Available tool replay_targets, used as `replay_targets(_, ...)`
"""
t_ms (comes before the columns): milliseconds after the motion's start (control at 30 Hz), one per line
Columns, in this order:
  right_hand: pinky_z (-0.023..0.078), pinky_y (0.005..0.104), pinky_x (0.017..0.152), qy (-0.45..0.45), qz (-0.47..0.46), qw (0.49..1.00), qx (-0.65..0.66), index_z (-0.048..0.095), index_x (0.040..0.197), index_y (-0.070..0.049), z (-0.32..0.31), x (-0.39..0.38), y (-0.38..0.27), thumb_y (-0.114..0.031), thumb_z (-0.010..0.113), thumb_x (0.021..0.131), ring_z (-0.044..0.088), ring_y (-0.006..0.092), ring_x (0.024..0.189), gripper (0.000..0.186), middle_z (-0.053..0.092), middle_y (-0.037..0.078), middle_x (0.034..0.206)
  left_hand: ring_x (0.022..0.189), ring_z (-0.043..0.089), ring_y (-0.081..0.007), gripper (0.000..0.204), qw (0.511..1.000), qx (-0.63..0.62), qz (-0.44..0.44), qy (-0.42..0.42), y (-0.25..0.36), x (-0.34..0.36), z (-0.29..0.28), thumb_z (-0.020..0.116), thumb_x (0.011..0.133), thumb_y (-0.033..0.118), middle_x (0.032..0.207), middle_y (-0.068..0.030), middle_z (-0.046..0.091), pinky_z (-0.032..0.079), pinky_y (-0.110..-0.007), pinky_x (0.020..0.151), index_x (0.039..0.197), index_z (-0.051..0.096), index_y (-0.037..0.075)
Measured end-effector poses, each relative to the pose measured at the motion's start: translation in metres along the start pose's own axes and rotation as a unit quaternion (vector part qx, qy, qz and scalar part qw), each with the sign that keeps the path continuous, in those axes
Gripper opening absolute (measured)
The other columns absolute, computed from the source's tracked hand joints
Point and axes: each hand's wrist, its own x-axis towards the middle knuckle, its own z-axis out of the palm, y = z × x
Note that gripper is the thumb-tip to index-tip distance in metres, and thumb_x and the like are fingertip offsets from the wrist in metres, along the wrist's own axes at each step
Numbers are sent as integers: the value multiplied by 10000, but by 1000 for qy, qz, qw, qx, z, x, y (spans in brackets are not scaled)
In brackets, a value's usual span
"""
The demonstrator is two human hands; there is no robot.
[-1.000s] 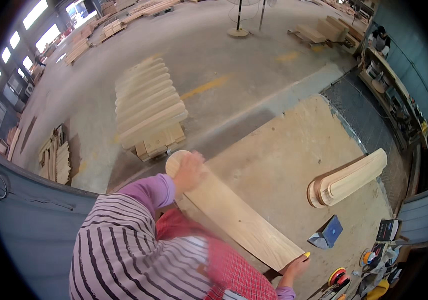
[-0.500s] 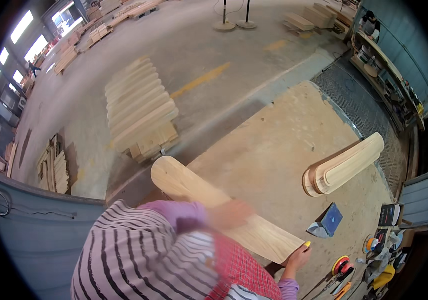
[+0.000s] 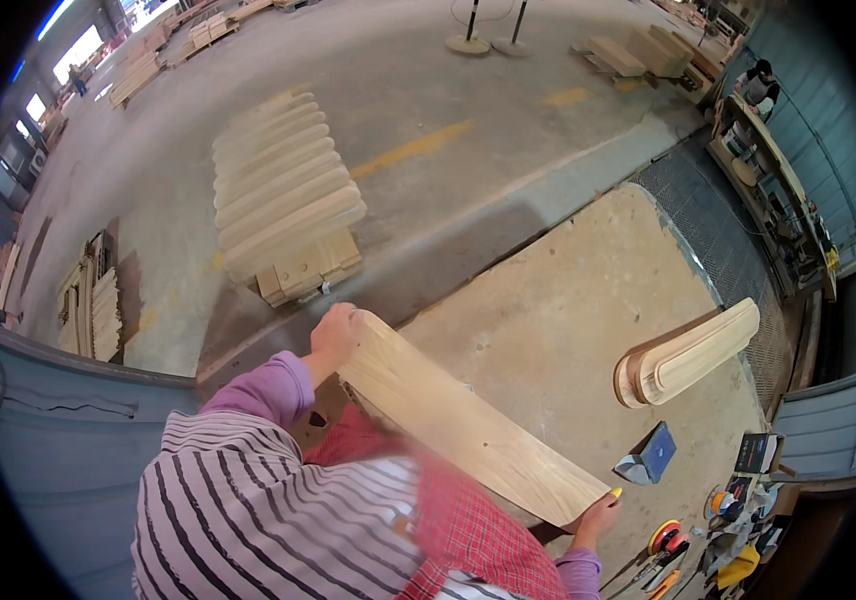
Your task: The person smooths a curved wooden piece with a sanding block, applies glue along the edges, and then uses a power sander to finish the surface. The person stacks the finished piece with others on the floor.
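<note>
A long pale wooden board point(image 3: 468, 420) lies slantwise in front of me, above the worktable, its grain showing on the upper face. My left hand point(image 3: 336, 335) is closed round its far left end and hides the tip there. At the near right end my right hand point(image 3: 596, 518) grips the corner, thumb on top, with something small and yellow at the thumb tip. Right of the board, a blue block-like tool point(image 3: 660, 453) with a grey sheet at its side rests on the table. Several rounded wooden boards point(image 3: 693, 355) are stacked farther right.
Sanders, pliers-like tools and a yellow cloth point(image 3: 738, 567) crowd the worktable's point(image 3: 548, 290) right edge. Beyond the table, a row of rounded boards point(image 3: 288, 190) sits on the floor. Another person point(image 3: 756, 88) is at a cluttered bench point(image 3: 783, 185), far right.
My left hand has gone from the middle of the board, where it was blurred, to the far left end and grips it. The right hand keeps its hold; the view has shifted slightly.
</note>
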Motion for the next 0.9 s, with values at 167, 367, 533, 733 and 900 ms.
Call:
replay_targets(167, 437, 501, 767, -38, 25, 999, 7, 607, 982, 30, 2, 7, 5, -381, 377, 942, 582, 428, 917, 473, 625, 266, 967, 976, 607, -283, 438, 936, -285, -205, -29, -37, -16, 14, 412, 959, 447, 1065, -133, 620, 463, -380, 817, 1066, 573, 54)
replay_targets(367, 454, 460, 768, -87, 83, 986, 112, 628, 1018, 55, 6, 17, 13, -415, 404, 928, 602, 401, 892, 528, 645, 254, 969, 1163, 519, -281, 586, 672, -686, -259, -103, -66, -33, 42, 318, 978, 537, 1285, -106, 525, 422, -431, 985, 1309, 442, 69)
replay_targets(533, 474, 421, 818, -100, 256, 856, 438, 581, 1120, 5, 14, 0, 12, -577, 424, 897, 600, 303, 959, 644, 627, 152, 1055, 1314, 370, -335, 729, 605, -764, -206, -94, -58, -8, -4, 230, 926, 666, 1430, -109, 405, 288, -507, 1085, 1429, 336, 149)
replay_targets(733, 459, 451, 868, -36, 187, 710, 678, 507, 1029, -70, -50, -76, -142, -626, 413, 892, 558, 254, 961, 580, 552, 93, 972, 1171, 490, -339, 833, 485, -830, -275, -17, -22, 58, -73, 209, 841, 783, 1274, -112, 533, 370, -528, 1011, 1297, 487, 142)
replay_targets(900, 499, 381, 738, -148, -38, 661, 734, 499, 792, -143, -42, -157, -278, -522, 378, 955, 578, 182, 798, 429, 563, 38, 794, 909, 621, -220, 269, 329, -928, -120, -126, -119, 150, -35, 609, 849, 391, 907, -55, 646, 509, -373, 833, 851, 634, 123)
